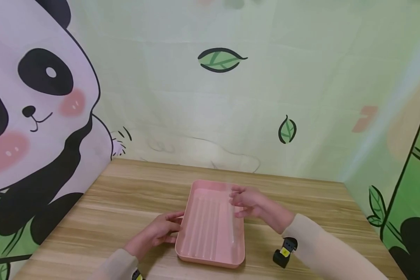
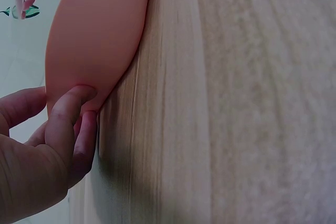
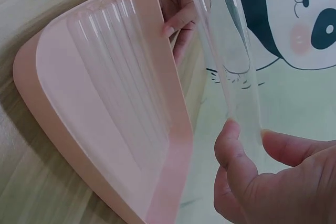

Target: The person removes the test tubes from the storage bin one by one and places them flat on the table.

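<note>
Glass or clear plastic, can't tell which: long, hollow, round-ended transparent tube (image 3: 229, 61), over the right part of a pink rectangular shallow tray (image 3: 63, 61). Likely light, stiff, slippery, crackable if glass; best taken by finger and thumb along its sides. Right hand (image 3: 283, 177) pinches it near one end; left hand (image 1: 164, 229) has its fingers resting against the tray's outer left wall. Similar clear tubes (image 3: 113, 51) lie side by side inside. Tray rim could obstruct. Wood-grain table (image 1: 136, 186), panda-print backdrop (image 1: 154, 77).
</note>
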A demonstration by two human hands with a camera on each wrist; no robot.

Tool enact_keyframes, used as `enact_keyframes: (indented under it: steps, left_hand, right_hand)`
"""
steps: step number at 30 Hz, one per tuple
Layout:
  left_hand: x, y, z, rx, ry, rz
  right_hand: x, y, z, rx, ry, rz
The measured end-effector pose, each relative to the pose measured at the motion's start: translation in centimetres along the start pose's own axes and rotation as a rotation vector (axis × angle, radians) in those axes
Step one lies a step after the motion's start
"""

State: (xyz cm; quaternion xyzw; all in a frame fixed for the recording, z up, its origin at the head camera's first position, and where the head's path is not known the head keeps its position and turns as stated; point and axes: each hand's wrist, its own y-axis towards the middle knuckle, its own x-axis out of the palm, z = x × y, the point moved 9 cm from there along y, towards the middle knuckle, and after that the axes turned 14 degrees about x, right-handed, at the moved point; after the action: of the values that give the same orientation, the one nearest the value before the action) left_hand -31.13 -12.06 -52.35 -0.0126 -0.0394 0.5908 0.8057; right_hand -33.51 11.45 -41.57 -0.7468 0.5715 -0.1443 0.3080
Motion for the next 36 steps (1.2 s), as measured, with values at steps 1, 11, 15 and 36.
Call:
enact_keyframes:
  steps: [1,11,15,36]
  left_hand:
    - [0.0,0.0,0.0,-0.001,0.001,0.001]
    - [0.0,-0.1,0.1,-0.001,0.013,-0.001]
    - [0.1,-0.1,0.1,-0.004,0.013,0.001]
    - [-0.1,0.0,0.0,-0.018,0.016,0.016]
  right_hand:
    - [-0.2,-0.2,-0.1,-0.004,-0.002,0.003]
    - [-1.9,-1.8,-0.6,-0.035,-0.008,-0.034]
    - [-2.8,-2.5,-0.7,-0.037,-0.017,-0.027]
    - [-5.6,-3.4,0.0,-0.036,-0.044,-0.015]
